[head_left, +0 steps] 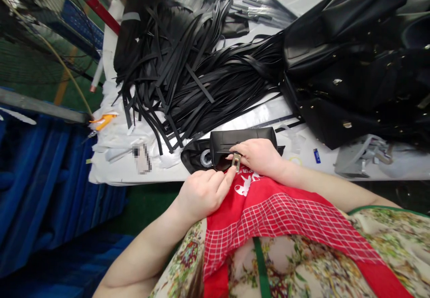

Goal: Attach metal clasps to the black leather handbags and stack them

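Observation:
A small black leather bag point(243, 138) lies at the near edge of the white-covered table point(117, 172). My right hand point(260, 155) rests on the bag's front, its fingers closed on a small metal clasp point(236, 162). My left hand point(201, 193) is curled just below and left of the clasp, its thumb reaching towards the clasp; what its fingers hold, if anything, is hidden. A red apron point(268, 208) lies under both hands.
A big heap of black leather strips point(188, 70) covers the middle of the table. Black bags point(363, 61) are piled at the right. A roll of tape point(205, 158) sits by the small bag. A grey tool point(363, 155) lies at right. Blue fabric point(36, 186) hangs at left.

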Demonstrator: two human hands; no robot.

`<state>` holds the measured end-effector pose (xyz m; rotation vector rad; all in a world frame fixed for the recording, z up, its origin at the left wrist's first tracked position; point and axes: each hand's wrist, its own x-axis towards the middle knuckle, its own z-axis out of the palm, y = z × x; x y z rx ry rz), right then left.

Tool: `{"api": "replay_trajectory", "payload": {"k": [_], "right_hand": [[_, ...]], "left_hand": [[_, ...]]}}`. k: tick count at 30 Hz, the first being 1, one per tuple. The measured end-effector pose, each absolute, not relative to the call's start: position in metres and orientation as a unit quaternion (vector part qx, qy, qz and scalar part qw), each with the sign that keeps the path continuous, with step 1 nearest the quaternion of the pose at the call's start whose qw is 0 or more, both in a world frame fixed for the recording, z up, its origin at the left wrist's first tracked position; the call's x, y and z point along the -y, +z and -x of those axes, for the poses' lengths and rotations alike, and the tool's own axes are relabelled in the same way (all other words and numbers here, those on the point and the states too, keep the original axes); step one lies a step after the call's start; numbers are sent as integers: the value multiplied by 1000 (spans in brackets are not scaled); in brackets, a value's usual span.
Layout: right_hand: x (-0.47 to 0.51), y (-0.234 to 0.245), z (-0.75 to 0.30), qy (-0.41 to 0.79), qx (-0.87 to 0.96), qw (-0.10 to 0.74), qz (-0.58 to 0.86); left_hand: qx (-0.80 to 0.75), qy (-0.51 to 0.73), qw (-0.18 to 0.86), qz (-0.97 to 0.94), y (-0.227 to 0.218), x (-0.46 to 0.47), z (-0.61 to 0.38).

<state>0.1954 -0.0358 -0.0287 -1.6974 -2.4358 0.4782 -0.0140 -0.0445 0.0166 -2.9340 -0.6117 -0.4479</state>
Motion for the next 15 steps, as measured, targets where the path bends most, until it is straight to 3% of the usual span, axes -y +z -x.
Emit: {"api": "replay_trajectory", "payload": {"k": [7, 9, 15], "right_hand": [[37, -29, -196, 149, 812, 52, 562], [38, -28, -195, 149, 821, 43, 549], [41, -25, -194, 130, 862, 18, 490]], "left_hand": [[217, -157, -1, 963, 6, 46, 12], [283, -168, -101, 939, 1, 43, 10], [470, -197, -575, 640, -12, 28, 0]]}}
